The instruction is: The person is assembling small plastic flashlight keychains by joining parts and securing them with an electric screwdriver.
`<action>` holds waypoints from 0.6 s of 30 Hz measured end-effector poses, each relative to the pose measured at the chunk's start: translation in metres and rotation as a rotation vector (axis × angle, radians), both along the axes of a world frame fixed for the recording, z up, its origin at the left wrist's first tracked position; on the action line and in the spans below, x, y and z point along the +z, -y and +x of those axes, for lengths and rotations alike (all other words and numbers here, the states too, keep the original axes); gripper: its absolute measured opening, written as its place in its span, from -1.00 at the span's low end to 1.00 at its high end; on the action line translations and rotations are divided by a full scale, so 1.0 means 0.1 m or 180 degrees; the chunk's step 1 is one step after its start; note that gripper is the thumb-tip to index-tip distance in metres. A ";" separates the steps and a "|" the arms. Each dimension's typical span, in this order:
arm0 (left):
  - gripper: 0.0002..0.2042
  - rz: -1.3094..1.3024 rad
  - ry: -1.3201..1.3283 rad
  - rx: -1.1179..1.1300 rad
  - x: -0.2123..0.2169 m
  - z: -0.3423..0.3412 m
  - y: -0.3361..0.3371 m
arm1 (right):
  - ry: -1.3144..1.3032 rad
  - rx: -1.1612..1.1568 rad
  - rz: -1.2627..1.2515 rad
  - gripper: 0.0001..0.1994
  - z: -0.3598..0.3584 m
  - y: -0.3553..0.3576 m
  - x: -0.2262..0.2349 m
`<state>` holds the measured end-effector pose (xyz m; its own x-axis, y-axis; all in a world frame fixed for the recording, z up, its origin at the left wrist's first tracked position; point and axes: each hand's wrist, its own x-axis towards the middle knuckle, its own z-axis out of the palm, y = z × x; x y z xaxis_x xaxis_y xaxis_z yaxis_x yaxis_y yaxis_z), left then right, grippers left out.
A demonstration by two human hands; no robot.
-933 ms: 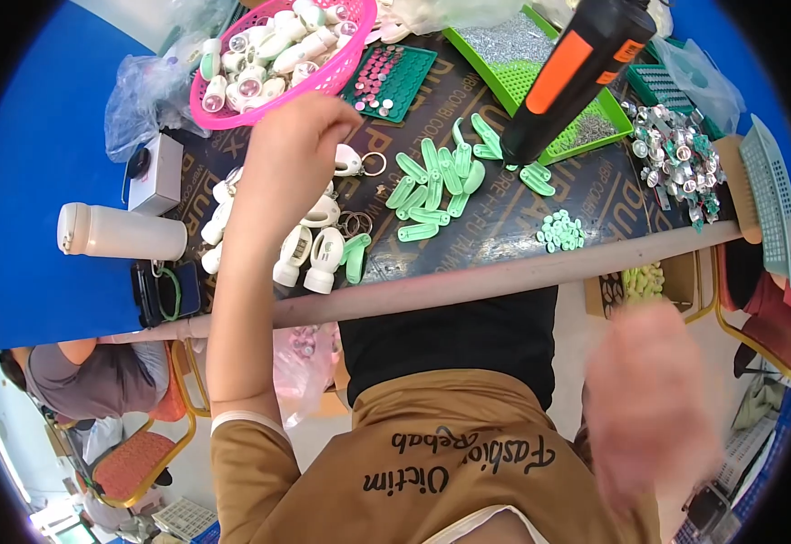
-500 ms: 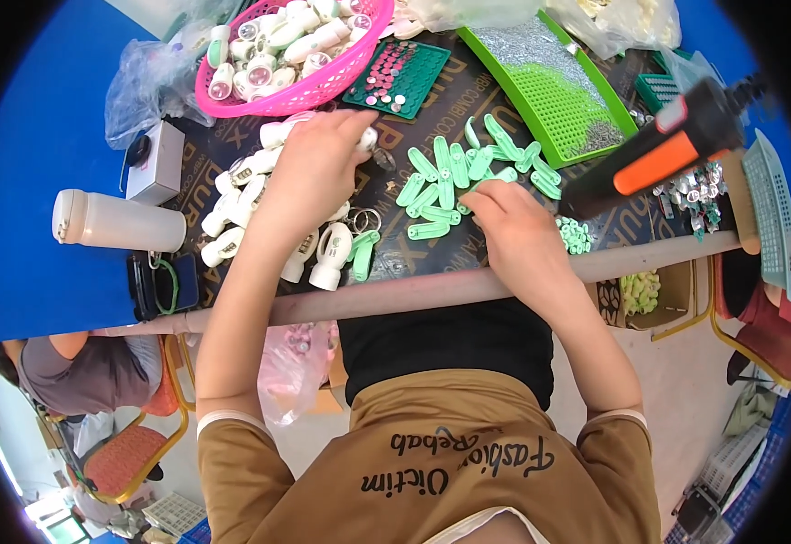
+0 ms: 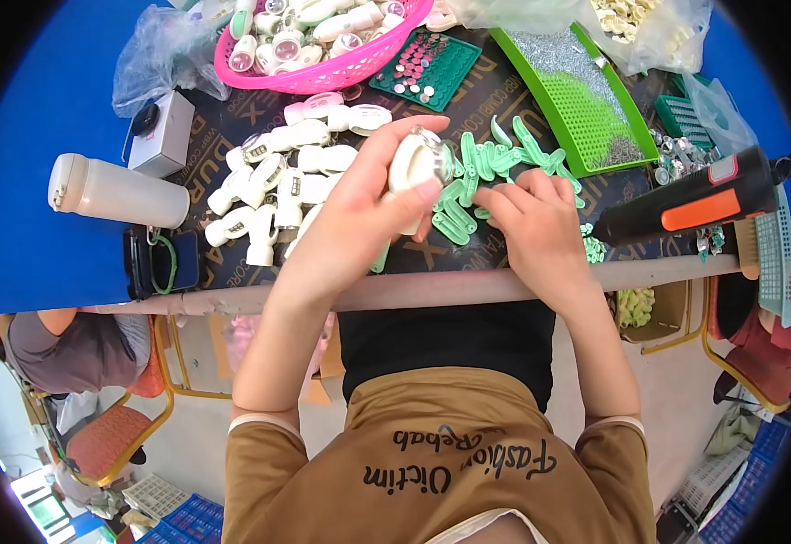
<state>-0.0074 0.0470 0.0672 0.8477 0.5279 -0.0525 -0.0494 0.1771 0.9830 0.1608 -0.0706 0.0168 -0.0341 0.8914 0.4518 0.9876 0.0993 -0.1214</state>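
one pink basket (image 3: pixel 323 72), two green trays (image 3: pixel 586 100), one bottle (image 3: pixel 114 192)

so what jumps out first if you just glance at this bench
The left hand in the middle of the picture, holding up a white oval plastic piece above the table. Just right of it, the right hand rests on a scatter of mint-green clips. After that, the bright pink basket of white parts at the top and the black and orange tool lying at the right edge.

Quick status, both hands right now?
Left hand: closed, holding a white case.
Right hand: fingers curled down on the green clips; a hold cannot be told.
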 end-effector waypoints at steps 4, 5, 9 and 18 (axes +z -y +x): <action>-0.46 0.2626 -0.0152 0.0768 -0.12 0.00 0.07 | -0.0309 -0.0014 0.0156 -0.73 0.02 -0.01 0.03; -0.49 0.2772 -0.0151 0.0643 -0.13 -0.02 0.05 | -0.0646 -0.0015 0.0255 -0.73 0.02 0.01 0.08; -0.58 0.3209 -0.0335 0.0631 -0.09 -0.05 0.06 | -0.2247 0.0216 0.0374 -0.67 0.04 0.05 0.07; -0.75 -0.0040 0.0523 0.0469 -0.19 -0.09 0.18 | -0.5208 0.0889 -0.0247 -0.62 -0.12 0.25 0.11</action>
